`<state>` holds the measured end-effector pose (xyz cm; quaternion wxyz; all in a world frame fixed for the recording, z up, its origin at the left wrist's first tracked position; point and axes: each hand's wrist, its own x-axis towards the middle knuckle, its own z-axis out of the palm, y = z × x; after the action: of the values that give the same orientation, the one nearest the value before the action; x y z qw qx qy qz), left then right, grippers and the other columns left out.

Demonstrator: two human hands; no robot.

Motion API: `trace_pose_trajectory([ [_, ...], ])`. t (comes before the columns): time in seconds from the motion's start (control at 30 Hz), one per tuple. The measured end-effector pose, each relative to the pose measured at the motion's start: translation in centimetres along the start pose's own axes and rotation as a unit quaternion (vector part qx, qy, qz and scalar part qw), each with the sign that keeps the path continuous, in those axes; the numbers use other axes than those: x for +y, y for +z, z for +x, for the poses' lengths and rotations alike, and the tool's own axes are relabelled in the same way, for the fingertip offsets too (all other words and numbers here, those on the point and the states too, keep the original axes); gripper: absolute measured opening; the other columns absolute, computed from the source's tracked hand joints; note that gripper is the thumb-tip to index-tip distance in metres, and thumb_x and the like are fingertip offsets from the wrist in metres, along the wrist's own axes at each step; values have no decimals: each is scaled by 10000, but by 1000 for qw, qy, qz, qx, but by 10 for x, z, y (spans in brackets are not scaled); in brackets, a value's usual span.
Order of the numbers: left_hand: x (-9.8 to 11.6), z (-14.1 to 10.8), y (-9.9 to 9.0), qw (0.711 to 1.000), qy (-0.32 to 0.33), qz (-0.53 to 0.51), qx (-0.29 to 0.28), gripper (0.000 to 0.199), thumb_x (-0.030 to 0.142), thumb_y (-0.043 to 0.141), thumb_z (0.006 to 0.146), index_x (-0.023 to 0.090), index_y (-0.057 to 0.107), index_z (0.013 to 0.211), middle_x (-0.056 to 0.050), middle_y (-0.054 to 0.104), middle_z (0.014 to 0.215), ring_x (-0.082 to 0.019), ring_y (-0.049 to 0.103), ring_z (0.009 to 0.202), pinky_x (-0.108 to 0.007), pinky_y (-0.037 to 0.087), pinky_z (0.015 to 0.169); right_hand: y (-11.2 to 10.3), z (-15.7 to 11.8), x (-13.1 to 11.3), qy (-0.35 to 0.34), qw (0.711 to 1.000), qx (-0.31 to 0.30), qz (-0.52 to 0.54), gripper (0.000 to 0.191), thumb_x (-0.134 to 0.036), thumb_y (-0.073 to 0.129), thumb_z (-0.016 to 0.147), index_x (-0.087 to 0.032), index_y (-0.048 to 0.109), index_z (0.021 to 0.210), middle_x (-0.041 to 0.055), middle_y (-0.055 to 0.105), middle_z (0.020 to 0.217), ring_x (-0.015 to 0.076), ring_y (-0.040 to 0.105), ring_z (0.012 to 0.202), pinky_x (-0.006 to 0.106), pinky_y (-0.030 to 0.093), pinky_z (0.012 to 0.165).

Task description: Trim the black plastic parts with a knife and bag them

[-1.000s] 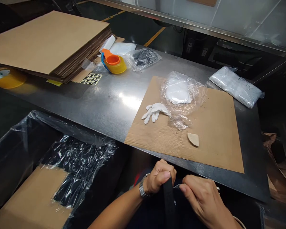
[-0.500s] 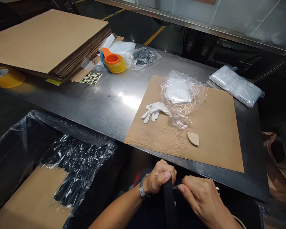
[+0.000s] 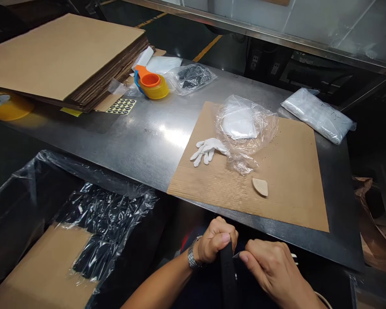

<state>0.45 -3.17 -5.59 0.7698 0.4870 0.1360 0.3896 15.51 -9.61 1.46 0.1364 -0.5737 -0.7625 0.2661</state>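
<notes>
My left hand (image 3: 217, 240), with a metal-band watch at the wrist, is closed round the upper end of a long black strip (image 3: 228, 274) that hangs down in front of my body. Closed as well, my right hand (image 3: 273, 266) grips a small blade (image 3: 236, 255); only its pointed metal tip shows, close beside the strip's right edge. I cannot tell whether tip and strip touch. Most of the blade tool is hidden in the fist. On the cardboard sheet (image 3: 292, 180) beyond my hands lie a tan wedge-shaped pad (image 3: 260, 187) and a white glove (image 3: 208, 150).
A clear plastic bag (image 3: 239, 122) rests on the cardboard, and a wrapped packet (image 3: 318, 113) at the right. Left on the metal table (image 3: 141, 150) are a cardboard stack (image 3: 67, 56), a tape dispenser (image 3: 152, 86) and a sticker sheet (image 3: 121, 106). A plastic-lined box (image 3: 96, 231) stands lower left.
Almost nothing differs. Both hands keep their grips, and the blade tip stays by the black strip with only a slight shift.
</notes>
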Motion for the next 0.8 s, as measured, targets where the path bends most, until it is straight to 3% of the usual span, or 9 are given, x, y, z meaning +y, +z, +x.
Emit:
trace_pose_trajectory([
  [0.33, -2, -1, 1, 1000, -8, 2, 11, 449, 432, 430, 811, 144, 484, 470, -2, 445, 365, -80, 401, 311, -197, 254, 346, 1, -1, 2, 14, 999, -26, 22, 439, -393, 276, 967, -192, 426, 607, -41, 471, 510, 83, 437, 443, 233, 235, 484],
  [0.57, -1, 0, 2, 1000, -17, 0, 17, 448, 442, 444, 797, 147, 484, 463, -10, 466, 365, -81, 404, 313, -197, 264, 345, -2, -2, 6, 44, 984, -88, 151, 420, -404, 297, 961, -194, 346, 601, -58, 369, 530, 72, 333, 468, 226, 224, 494],
  [0.8, 1, 0, 3, 999, -27, 9, 20, 465, 454, 406, 816, 147, 483, 475, -17, 480, 371, -87, 410, 321, -206, 274, 364, -1, 1, 5, 60, 990, -39, 119, 408, -377, 305, 963, -194, 368, 604, -51, 417, 541, 77, 381, 480, 231, 233, 501],
])
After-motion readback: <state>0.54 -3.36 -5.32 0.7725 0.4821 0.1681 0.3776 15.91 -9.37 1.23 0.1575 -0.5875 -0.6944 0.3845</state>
